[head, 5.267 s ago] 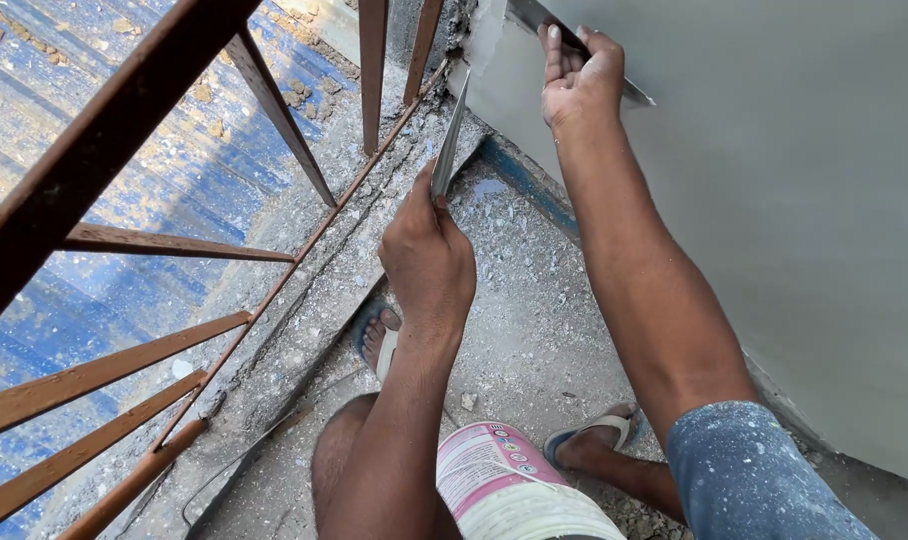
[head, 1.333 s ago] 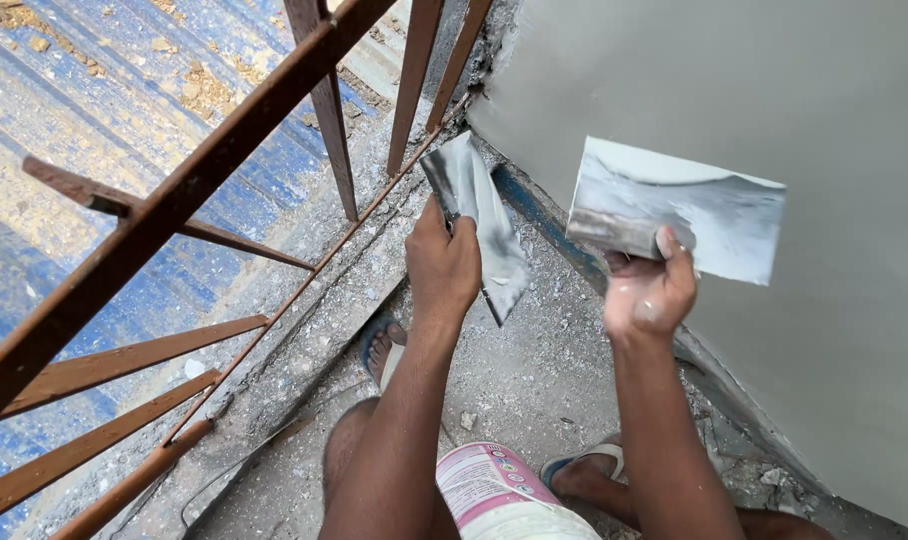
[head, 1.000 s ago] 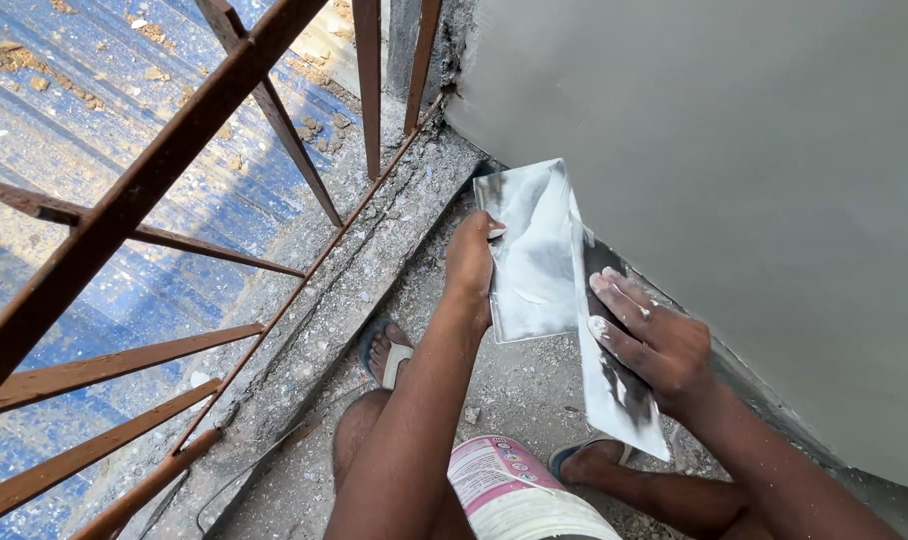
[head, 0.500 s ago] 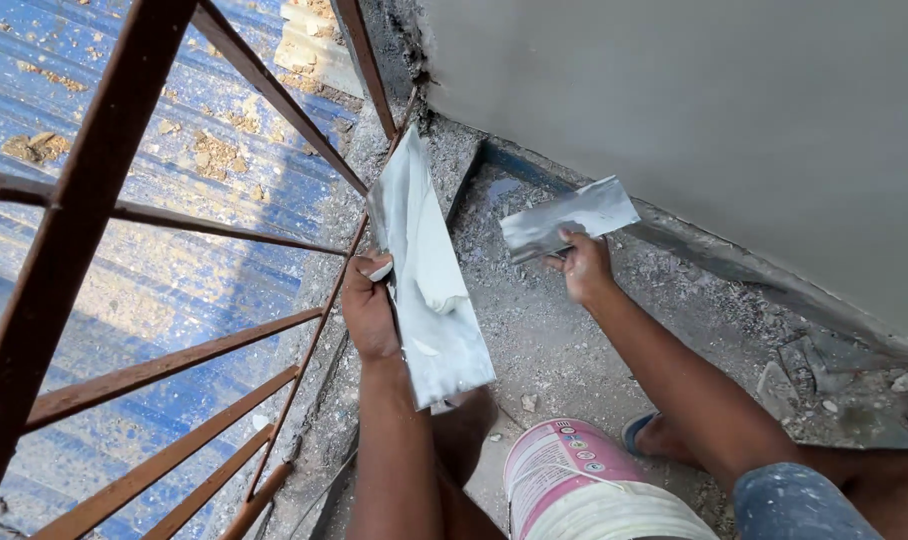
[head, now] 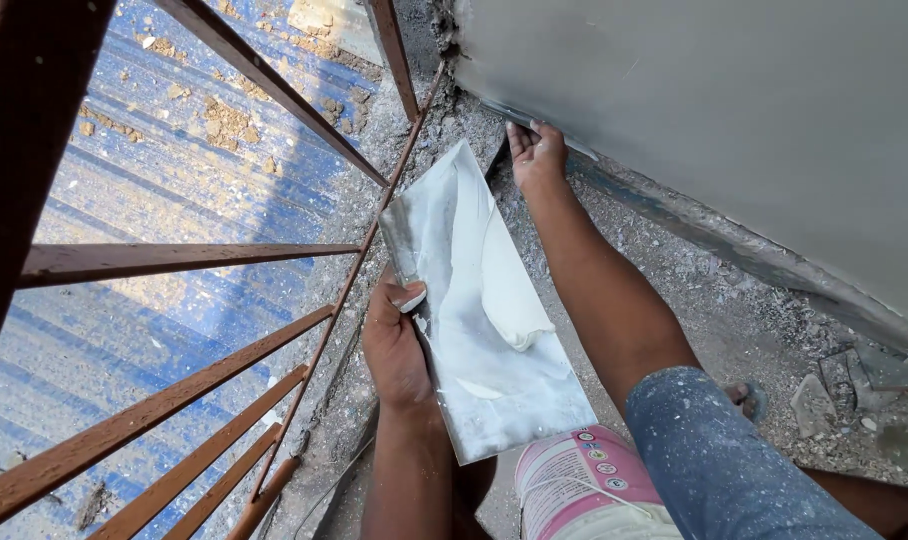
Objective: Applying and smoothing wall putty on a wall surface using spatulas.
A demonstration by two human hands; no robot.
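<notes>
My left hand (head: 395,340) grips the edge of a flat metal plate (head: 484,340) smeared with white putty; a thick lump of putty lies on its middle. My right hand (head: 536,152) reaches forward and presses a thin metal blade (head: 574,148) flat against the bottom of the grey wall (head: 734,110), close to the corner. The blade is seen edge-on, mostly hidden by the fingers. My right arm crosses over the far end of the plate.
A rusty brown metal railing (head: 224,270) runs along the left, with a blue corrugated roof (head: 144,200) below it. A pink and white bucket (head: 584,485) stands between my legs. The rough concrete floor (head: 734,330) carries rubble and broken chips.
My right hand moved the blade off the plate and forward to the bottom of the wall. The left hand kept the putty plate, which now lies flatter and nearer.
</notes>
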